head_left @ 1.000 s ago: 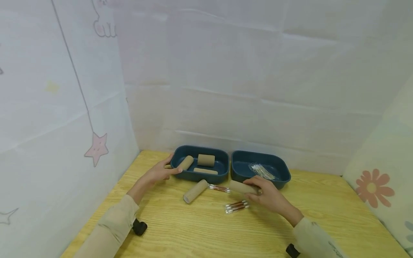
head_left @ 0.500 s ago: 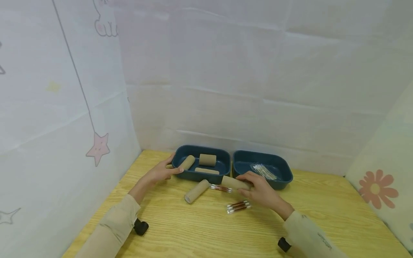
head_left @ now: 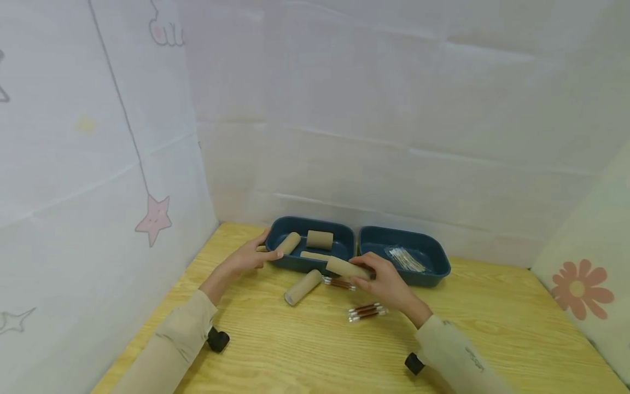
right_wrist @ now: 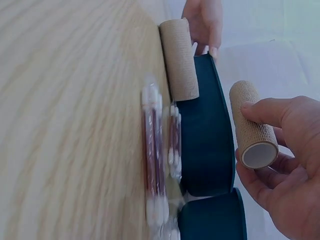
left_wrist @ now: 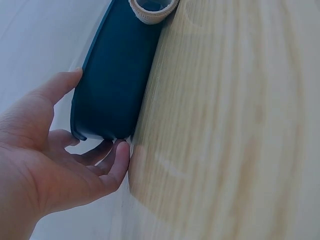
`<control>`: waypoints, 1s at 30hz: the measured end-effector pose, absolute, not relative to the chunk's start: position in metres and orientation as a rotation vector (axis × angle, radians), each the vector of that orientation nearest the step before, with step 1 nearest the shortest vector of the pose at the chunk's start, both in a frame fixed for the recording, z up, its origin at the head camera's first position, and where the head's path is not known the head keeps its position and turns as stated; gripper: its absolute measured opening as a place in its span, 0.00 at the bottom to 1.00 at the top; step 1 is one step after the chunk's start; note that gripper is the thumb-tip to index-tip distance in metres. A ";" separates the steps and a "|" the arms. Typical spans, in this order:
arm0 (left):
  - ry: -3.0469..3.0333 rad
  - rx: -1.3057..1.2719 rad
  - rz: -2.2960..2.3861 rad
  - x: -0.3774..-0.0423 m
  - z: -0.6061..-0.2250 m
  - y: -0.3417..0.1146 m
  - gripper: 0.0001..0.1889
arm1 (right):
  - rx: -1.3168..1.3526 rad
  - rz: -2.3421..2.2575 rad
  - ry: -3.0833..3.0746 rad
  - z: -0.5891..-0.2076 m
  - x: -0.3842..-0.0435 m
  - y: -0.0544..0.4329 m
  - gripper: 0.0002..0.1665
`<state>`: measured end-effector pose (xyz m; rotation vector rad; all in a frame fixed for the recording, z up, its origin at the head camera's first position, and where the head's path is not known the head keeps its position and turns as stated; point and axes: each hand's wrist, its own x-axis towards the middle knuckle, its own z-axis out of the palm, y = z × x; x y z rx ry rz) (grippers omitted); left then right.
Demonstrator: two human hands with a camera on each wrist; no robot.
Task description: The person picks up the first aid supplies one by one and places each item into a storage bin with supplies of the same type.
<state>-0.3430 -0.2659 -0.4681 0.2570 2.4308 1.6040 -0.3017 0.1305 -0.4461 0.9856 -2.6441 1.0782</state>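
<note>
My right hand pinches a tan bandage roll between thumb and fingers, tilted, overlapping the front rim of the left blue bin in the head view. The roll's white core faces the right wrist camera. My left hand grips the left end of that bin, thumb on the rim, fingers curled round the end. Inside the bin lie several tan rolls, such as one bandage roll at the back. Another bandage roll lies on the table against the bin's front.
The right blue bin stands beside the left one and contains bagged white swabs. Two packs of brown-filled swabs lie on the table: one swab pack by the bins, another swab pack nearer. White cloth walls enclose the table.
My right hand has carried the bandage roll leftward and slightly up, from in front of the right bin to the left bin's front rim. My left hand keeps its grip on the bin.
</note>
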 end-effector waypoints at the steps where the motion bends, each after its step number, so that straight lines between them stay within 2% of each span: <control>1: 2.431 0.266 1.602 -0.343 -0.468 -0.266 0.53 | 0.984 1.090 -2.639 -0.446 -0.303 0.129 0.24; 20: 2.438 0.234 1.593 -0.343 -0.468 -0.267 0.53 | 1.004 1.163 -2.650 -0.437 -0.322 0.099 0.25; 30: 2.436 0.234 1.605 -0.340 -0.465 -0.266 0.54 | 1.039 1.056 -2.638 -0.432 -0.330 0.084 0.25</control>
